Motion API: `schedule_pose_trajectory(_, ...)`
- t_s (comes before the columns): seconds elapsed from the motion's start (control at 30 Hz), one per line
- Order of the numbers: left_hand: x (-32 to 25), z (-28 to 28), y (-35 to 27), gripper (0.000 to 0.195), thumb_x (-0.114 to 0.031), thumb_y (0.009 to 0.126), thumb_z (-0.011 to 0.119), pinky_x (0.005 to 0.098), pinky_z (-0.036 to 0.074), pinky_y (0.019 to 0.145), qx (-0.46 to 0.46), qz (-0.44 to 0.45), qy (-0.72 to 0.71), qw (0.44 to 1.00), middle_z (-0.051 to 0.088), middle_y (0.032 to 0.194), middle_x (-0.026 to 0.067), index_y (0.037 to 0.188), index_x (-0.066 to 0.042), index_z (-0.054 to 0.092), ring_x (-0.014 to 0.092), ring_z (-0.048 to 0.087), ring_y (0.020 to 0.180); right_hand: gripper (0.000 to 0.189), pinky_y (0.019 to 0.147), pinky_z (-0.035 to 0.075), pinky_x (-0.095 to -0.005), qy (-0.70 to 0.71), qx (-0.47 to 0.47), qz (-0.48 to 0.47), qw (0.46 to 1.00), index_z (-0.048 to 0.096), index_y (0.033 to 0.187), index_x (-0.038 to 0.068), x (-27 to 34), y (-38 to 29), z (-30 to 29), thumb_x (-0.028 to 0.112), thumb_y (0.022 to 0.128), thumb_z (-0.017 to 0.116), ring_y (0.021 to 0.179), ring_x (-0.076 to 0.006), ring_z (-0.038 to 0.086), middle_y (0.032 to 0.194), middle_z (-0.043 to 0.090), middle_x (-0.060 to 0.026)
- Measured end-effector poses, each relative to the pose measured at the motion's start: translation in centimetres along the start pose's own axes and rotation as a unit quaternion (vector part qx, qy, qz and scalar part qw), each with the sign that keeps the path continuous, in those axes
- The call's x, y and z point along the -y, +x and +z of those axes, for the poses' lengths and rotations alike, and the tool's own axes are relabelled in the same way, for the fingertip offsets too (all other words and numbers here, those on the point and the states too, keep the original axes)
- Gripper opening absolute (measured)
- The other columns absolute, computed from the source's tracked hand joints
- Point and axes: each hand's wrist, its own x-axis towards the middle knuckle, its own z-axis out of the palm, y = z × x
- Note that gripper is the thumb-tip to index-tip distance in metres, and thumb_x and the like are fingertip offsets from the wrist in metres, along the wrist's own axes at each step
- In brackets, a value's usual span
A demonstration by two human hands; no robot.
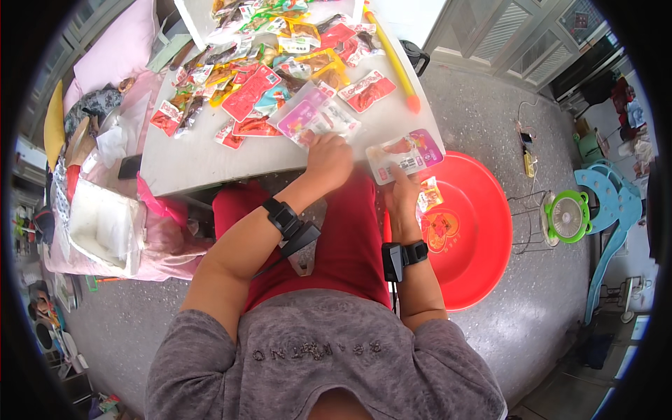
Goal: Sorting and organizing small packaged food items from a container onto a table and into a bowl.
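My right hand (404, 197) grips a clear and purple snack packet (401, 155) by its lower edge, over the space between the table corner and the red basin. My left hand (329, 160) is at the table's front edge, slightly blurred. Its fingers curl against the near side of another clear and purple packet (307, 118), and the fingertips are hidden, so I cannot tell whether they grip it. Beyond that packet, a heap of small sealed snack packets (252, 89) covers much of the white table (210, 163). A red and white packet (367, 92) lies apart on the right.
A red plastic basin (478, 236) stands at my right, with a small packet (430, 194) by its inner left side. A yellow stick (394, 58) lies along the table's right edge. A white foam box (102, 226) sits left; a green fan (568, 216) stands right.
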Motion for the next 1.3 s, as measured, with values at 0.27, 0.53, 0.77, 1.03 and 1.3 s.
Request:
schedule_pose_trajectory(0.27, -0.6, 0.9, 0.4, 0.013, -0.018, 0.054, 0.057, 0.0326, 0.031, 0.068, -0.052, -0.005, 0.025, 0.998, 0.048, 0.067, 0.0052, 0.057, -0.007, 0.052, 0.021, 0.045, 0.076, 0.024, 0.063, 0.046, -0.0269, -0.021, -0.019, -0.009, 1.000, 0.047, 0.091, 0.001, -0.7, 0.0, 1.1, -0.008, 0.069, 0.045, 0.074, -0.0162, 0.053, 0.086, 0.053, -0.0075)
schedule_pose_trajectory(0.53, -1.0, 0.4, 1.1, 0.007, -0.013, 0.059, 0.051, 0.0338, 0.031, 0.069, 0.009, -0.057, 0.038, 0.998, 0.053, 0.068, 0.0058, 0.056, -0.007, 0.051, 0.023, 0.047, 0.076, 0.022, 0.061, 0.045, -0.0264, -0.018, -0.047, -0.010, 0.999, 0.047, 0.091, 0.001, -1.0, -0.3, 1.6, -0.006, 0.070, 0.045, 0.072, -0.0157, 0.053, 0.085, 0.053, -0.0069)
schedule_pose_trajectory(0.77, -1.2, -0.2, 1.5, 0.011, -0.013, 0.064, 0.047, 0.0376, 0.033, 0.069, 0.038, -0.144, -0.041, 0.988, 0.054, 0.069, 0.0090, 0.059, -0.004, 0.052, 0.026, 0.049, 0.076, 0.021, 0.060, 0.045, -0.0263, -0.002, -0.019, -0.004, 1.000, 0.047, 0.090, 0.001, -1.4, 0.0, 3.5, -0.006, 0.070, 0.045, 0.071, -0.0148, 0.053, 0.084, 0.053, -0.0063)
schedule_pose_trajectory(1.03, -1.3, -0.6, 0.5, 0.007, -0.011, 0.063, 0.048, 0.0366, 0.031, 0.072, 0.026, -0.072, -0.036, 0.996, 0.053, 0.072, 0.0086, 0.067, -0.006, 0.052, 0.025, 0.048, 0.078, 0.022, 0.055, 0.043, -0.0247, -0.072, 0.004, 0.069, 0.995, 0.045, 0.095, 0.006, -1.9, -1.0, 4.3, 0.005, 0.074, 0.047, 0.073, -0.0127, 0.052, 0.083, 0.053, -0.0027)
schedule_pose_trajectory(1.3, -0.7, 0.5, -0.5, 0.007, -0.012, 0.060, 0.050, 0.0343, 0.030, 0.073, -0.058, 0.026, -0.038, 0.997, 0.051, 0.070, 0.0057, 0.065, -0.007, 0.050, 0.022, 0.047, 0.080, 0.032, 0.038, 0.033, -0.0184, -0.079, 0.064, 0.247, 0.964, 0.047, 0.088, 0.009, 1.2, 2.2, -1.5, 0.038, 0.080, 0.037, 0.049, -0.0103, 0.046, 0.066, 0.053, -0.0032)
